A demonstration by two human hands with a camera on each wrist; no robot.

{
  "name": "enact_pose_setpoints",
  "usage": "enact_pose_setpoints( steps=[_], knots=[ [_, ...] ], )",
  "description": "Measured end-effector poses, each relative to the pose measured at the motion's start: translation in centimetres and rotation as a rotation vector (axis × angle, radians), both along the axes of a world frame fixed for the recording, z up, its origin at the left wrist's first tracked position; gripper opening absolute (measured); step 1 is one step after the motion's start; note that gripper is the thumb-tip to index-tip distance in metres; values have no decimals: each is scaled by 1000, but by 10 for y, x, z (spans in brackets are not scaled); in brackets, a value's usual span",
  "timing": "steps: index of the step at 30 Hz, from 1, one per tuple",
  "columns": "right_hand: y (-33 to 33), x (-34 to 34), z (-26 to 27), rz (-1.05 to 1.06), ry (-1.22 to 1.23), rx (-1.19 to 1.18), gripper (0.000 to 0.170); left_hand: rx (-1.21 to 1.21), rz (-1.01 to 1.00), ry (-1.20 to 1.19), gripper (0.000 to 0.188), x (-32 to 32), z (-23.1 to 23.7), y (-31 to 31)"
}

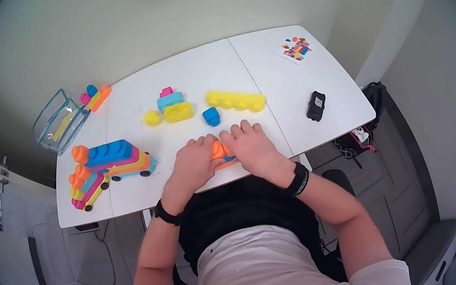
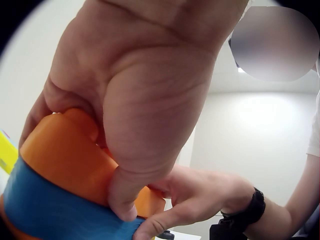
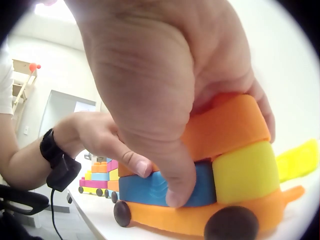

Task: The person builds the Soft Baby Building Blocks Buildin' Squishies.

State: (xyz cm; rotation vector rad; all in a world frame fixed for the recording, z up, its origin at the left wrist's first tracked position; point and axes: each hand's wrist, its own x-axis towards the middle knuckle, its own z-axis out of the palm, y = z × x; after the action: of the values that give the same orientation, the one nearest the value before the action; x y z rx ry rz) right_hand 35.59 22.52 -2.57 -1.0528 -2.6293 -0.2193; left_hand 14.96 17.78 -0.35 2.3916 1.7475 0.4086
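At the table's near edge, both hands lie over a block car with an orange wheeled base. A blue block and a yellow block sit on the base, with orange blocks above them. My left hand grips the orange top from the left, its thumb down along the side in the left wrist view. From the right, my right hand grips the orange top too, thumb pressed against the blue block. The palms hide much of the orange knobs.
Two block vehicles stand at left, near a clear case. Beyond the hands lie a small blue block, a long yellow block and several loose blocks. A black device and a picture card lie at right.
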Motion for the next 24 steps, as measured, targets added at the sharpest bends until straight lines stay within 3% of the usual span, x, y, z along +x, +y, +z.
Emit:
enact_pose_setpoints(
  steps=[1,2,4,5,8,9,11,13,17,19,24],
  knots=[
    [-1,1,1,-12,-22,16,29,-15,-11,13,52,-1,1,1],
    [-1,2,1,-8,-22,16,29,-14,-8,13,52,-6,3,4],
    [-1,4,1,-21,-7,-1,26,-157,-214,-283,45,-22,8,12],
    [0,6,1,-23,-8,-2,26,-157,-216,-284,45,-29,11,17],
    [4,14,3,-53,-26,-39,26,-149,-83,-618,36,-52,4,43],
    [6,17,6,-77,-39,-79,26,-153,-90,-621,36,-63,-10,52],
    [8,23,8,-109,-54,-116,26,168,-7,-450,37,-81,-31,67],
    [10,28,9,-153,-66,-174,52,132,38,-413,39,-93,-36,75],
    [7,34,13,-180,-76,-155,51,75,93,-264,47,-113,-60,95],
    [3,36,15,-173,-32,-151,40,47,134,-155,46,-112,-67,97],
    [-1,45,19,-176,-11,-176,43,51,187,-166,29,-105,-52,102]
  ],
)
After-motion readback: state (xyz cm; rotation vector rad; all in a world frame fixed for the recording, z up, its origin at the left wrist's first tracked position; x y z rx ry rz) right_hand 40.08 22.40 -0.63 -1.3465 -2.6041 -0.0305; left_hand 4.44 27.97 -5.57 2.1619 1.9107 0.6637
